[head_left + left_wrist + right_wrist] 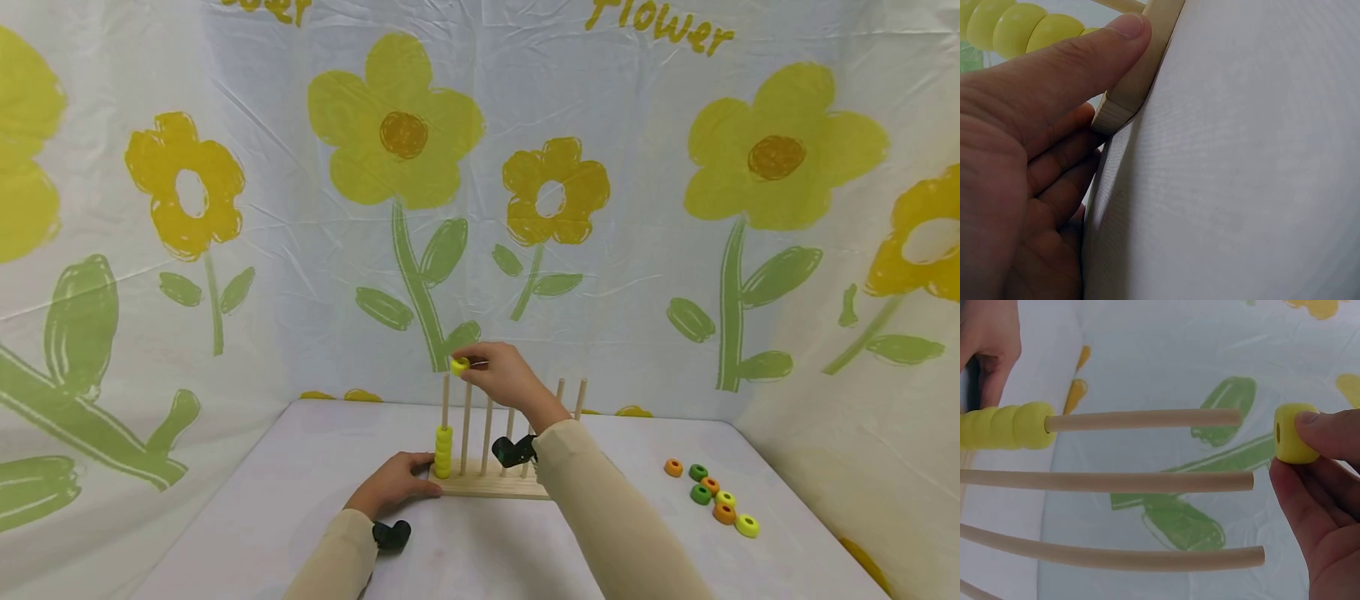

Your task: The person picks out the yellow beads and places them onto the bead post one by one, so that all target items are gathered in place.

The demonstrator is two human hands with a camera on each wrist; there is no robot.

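My right hand (510, 379) pinches a yellow bead (1294, 434) between thumb and fingers. The bead is just off the tip of the leftmost peg (1147, 420), apart from it, its hole facing the peg. Lower on that peg sits a stack of several yellow beads (443, 454). My left hand (396, 483) holds the left end of the wooden peg rack (487, 486), with the thumb on the edge of its base and the fingers at its end, seen closely in the left wrist view. The other pegs in sight carry no beads; my right arm partly hides some.
To the right on the white table (300, 500) lie loose beads: orange (673, 467), green (701, 494) and yellow (747, 525). A flower-printed cloth (622, 292) hangs behind the table and along its sides.
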